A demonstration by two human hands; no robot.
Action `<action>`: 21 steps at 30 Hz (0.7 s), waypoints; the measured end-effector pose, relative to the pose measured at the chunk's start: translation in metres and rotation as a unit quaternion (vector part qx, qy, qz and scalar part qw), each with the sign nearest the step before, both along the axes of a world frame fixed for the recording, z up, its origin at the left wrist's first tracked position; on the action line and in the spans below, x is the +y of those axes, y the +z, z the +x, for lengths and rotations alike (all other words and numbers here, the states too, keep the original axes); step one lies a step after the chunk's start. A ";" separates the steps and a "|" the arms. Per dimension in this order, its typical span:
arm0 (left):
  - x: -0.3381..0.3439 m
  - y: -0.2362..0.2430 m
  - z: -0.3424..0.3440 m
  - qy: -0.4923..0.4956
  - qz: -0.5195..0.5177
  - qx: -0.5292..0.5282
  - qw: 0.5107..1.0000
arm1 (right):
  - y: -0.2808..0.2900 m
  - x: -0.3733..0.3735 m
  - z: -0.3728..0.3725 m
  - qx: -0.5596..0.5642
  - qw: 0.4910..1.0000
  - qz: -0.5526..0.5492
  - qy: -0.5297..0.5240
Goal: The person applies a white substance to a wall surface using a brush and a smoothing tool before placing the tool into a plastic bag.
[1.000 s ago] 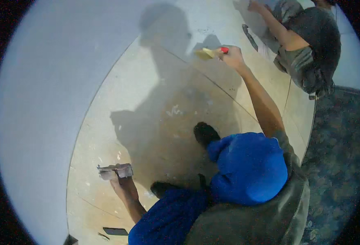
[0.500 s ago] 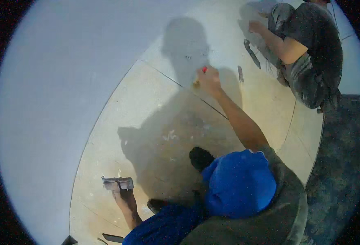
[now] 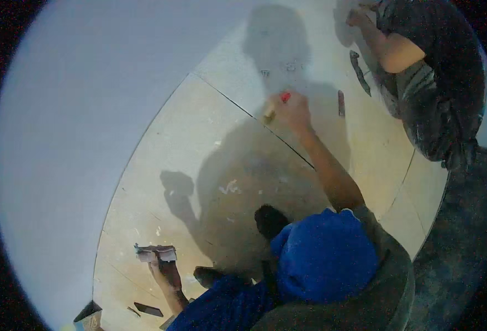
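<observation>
My right hand (image 3: 294, 113) is closed around a small tool with a red end (image 3: 285, 97), reaching forward over the pale board (image 3: 210, 132). A yellowish part (image 3: 269, 115) shows beside the fingers, near a dark seam (image 3: 238, 108); whether it touches the board I cannot tell. Lower left, my left hand (image 3: 165, 270) grips a flat grey, roughly rectangular plate (image 3: 156, 254) with ragged edges. The fingers under the plate are partly hidden. My body and its shadow darken the board between the two hands.
Another person (image 3: 431, 83) crouches at the upper right, one hand near the surface. A dark curved strip (image 3: 359, 73) and a narrow reddish-brown strip (image 3: 341, 103) lie nearby. A dark flat piece (image 3: 148, 309) and an open box (image 3: 89, 315) are at the lower left. Dark flooring (image 3: 453, 231) borders the right side.
My right hand has shifted slightly right, with the yellowish part now nearer the seam. My left hand still holds the plate, a little lower. The other person appears farther right as the view shifts.
</observation>
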State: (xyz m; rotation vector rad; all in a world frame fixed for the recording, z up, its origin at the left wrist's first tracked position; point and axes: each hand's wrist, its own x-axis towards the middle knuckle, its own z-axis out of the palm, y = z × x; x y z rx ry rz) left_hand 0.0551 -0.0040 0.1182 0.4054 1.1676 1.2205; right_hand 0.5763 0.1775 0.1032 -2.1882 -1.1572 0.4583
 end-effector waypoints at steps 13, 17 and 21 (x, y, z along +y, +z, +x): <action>-0.001 -0.004 0.002 0.020 -0.006 0.066 0.998 | 0.000 0.038 0.034 0.016 0.994 0.036 0.100; -0.003 -0.005 0.005 0.063 -0.037 0.096 0.993 | 0.014 0.011 0.040 0.064 0.972 -0.031 0.223; 0.005 -0.005 0.012 0.048 -0.028 0.064 0.996 | -0.003 0.070 0.065 0.019 0.934 0.044 0.354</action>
